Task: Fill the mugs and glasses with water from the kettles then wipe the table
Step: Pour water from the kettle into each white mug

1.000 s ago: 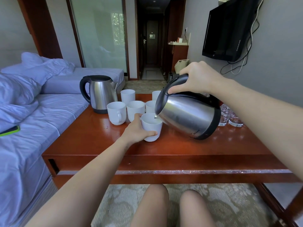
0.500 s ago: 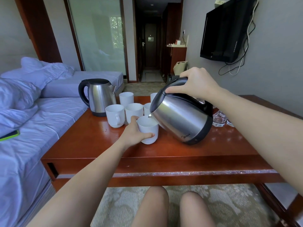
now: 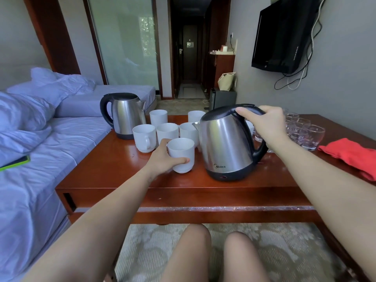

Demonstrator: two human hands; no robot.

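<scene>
My left hand (image 3: 162, 159) grips a white mug (image 3: 181, 154) standing near the front of the red-brown table (image 3: 114, 169). Just right of it a steel kettle (image 3: 227, 143) stands upright on the table, and my right hand (image 3: 264, 124) holds its black handle from above. Behind the mug stand several more white mugs (image 3: 166, 132). A second steel kettle (image 3: 125, 115) sits at the table's back left. Several clear glasses (image 3: 305, 132) stand at the back right, partly hidden by my right hand. A red cloth (image 3: 354, 154) lies at the right edge.
A bed with white sheets (image 3: 40, 151) runs along the table's left side, with a green-edged phone (image 3: 15, 162) on it. A television (image 3: 284, 35) hangs on the right wall. My knees (image 3: 213, 251) are below the table's front edge, over patterned carpet.
The kettle in my right hand went from tilted over the mug, spout down, to upright on the table right of the mug. My left hand kept hold of the mug.
</scene>
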